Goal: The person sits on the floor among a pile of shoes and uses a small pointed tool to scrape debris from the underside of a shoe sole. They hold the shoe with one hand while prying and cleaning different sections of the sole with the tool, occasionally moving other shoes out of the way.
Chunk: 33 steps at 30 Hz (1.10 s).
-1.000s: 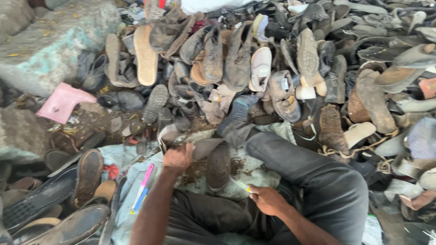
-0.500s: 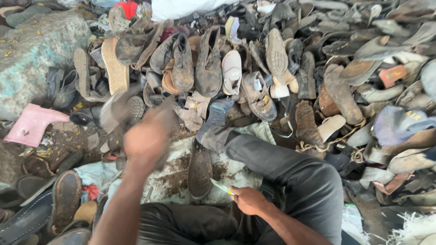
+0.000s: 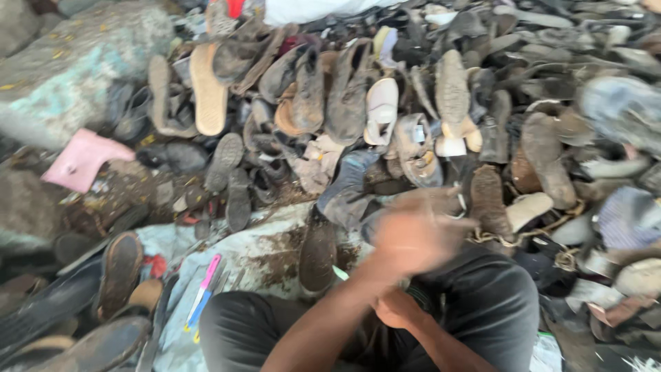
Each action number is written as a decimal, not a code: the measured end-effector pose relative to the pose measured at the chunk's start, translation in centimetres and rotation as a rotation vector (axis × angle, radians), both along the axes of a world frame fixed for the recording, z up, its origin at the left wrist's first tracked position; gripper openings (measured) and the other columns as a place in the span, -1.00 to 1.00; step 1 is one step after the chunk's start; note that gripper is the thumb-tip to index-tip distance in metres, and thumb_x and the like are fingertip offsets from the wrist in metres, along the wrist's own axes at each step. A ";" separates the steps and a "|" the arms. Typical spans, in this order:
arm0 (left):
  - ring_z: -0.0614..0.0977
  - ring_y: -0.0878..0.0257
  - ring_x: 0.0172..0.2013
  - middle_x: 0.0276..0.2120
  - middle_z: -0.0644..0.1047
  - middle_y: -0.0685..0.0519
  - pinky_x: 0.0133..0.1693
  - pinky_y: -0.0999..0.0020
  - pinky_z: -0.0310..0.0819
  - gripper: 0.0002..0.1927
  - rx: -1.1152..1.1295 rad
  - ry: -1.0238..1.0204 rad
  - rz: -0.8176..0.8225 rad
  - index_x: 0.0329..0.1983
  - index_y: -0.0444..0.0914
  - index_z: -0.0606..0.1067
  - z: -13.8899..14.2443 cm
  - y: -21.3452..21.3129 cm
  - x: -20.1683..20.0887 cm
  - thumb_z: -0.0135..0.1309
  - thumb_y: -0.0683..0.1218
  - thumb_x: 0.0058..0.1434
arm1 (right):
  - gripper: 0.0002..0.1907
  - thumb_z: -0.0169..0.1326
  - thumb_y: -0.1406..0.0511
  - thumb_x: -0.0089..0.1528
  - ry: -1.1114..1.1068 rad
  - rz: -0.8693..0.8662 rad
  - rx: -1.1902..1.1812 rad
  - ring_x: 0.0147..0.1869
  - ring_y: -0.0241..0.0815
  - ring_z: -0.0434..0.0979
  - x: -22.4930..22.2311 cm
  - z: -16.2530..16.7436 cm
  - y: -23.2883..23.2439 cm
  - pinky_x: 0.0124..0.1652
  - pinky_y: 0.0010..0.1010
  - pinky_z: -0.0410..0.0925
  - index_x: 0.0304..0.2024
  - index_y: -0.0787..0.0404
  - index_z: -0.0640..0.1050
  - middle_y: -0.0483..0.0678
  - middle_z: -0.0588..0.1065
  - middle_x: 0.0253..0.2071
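Two hands are mine here. My left hand (image 3: 413, 231) is raised over my right knee, blurred, fingers loosely spread as far as I can tell and with nothing in them. My right hand (image 3: 396, 308) sits lower, under the left forearm, curled near my lap; whether it grips anything I cannot tell, though one thin pale green sliver (image 3: 342, 273) pokes out just beside it.

One dark brown shoe (image 3: 317, 253) lies sole-up on the stained pale sheet (image 3: 255, 251) between my legs, just left of my hands. One pink-and-blue pen-like tool (image 3: 204, 291) lies on that sheet too. One pink boot (image 3: 82, 160) lies far left. One tan sole (image 3: 208, 89) stands out in the heap of worn shoes (image 3: 427, 103), too many to count.

Half a second ago my left hand was out to the left over the pile; now it has swung across to the right, above my right hand. The brown shoe has stayed where it was.
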<state>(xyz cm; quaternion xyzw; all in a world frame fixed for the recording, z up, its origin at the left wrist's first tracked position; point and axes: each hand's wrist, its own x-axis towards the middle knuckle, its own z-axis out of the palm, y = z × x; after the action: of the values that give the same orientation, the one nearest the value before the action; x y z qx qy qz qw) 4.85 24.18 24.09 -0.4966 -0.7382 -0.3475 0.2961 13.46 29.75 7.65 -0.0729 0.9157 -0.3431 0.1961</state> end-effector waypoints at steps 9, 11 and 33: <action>0.66 -0.33 -0.20 -0.32 0.62 -0.40 -0.08 -0.08 0.48 -0.36 0.422 -1.509 0.943 -0.24 -0.55 0.57 -22.5 -18.4 0.1 0.08 0.22 0.28 | -0.48 -0.01 0.12 0.31 0.065 -0.114 -0.086 -0.16 0.25 0.60 -0.3 1.1 -0.7 -0.18 0.01 0.37 0.26 0.20 0.41 0.21 0.59 -0.21; 0.62 -0.33 -0.19 -0.30 0.60 -0.43 -0.08 -0.08 0.47 -0.38 0.296 -1.449 0.929 -0.23 -0.52 0.59 -23.4 -17.9 0.2 0.03 0.21 0.33 | -0.48 -0.01 0.10 0.30 0.013 -0.200 -0.004 -0.10 0.25 0.58 -0.2 0.7 -0.5 -0.12 0.00 0.37 0.29 0.10 0.41 0.21 0.60 -0.20; 0.57 -0.04 0.12 0.06 0.57 -0.19 0.14 0.07 0.46 -0.58 0.443 -0.098 1.323 0.10 -0.20 0.53 -6.9 -51.2 -3.9 0.12 0.09 0.25 | -0.40 0.01 0.04 0.29 -0.030 -0.193 0.134 -0.02 0.29 0.62 -1.9 -7.4 2.6 -0.09 -0.03 0.45 0.36 -0.01 0.36 0.27 0.60 -0.10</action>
<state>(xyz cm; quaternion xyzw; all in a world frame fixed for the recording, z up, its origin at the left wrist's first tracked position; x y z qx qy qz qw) 0.96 -27.05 17.24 0.1455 -0.8097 -0.2587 0.5062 11.57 32.32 0.21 0.0341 0.9363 -0.2995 0.1802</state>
